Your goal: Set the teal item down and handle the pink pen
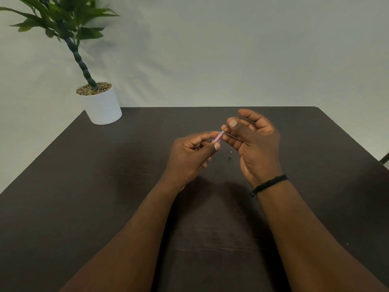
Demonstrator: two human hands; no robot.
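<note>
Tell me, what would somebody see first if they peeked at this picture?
First, the two hands in the middle, above the dark table: the left hand pinches a small pink tube, and the right hand pinches a thin wire-like piece at its tip. Next, the leafy plant in a white pot on the table's far left corner.

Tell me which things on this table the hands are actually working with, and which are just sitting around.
In use:
- small pink tube, pinched by the left hand
- thin wire-like piece, held by the right hand

Lying about:
- small metal piece on the dark table
- potted plant
</note>
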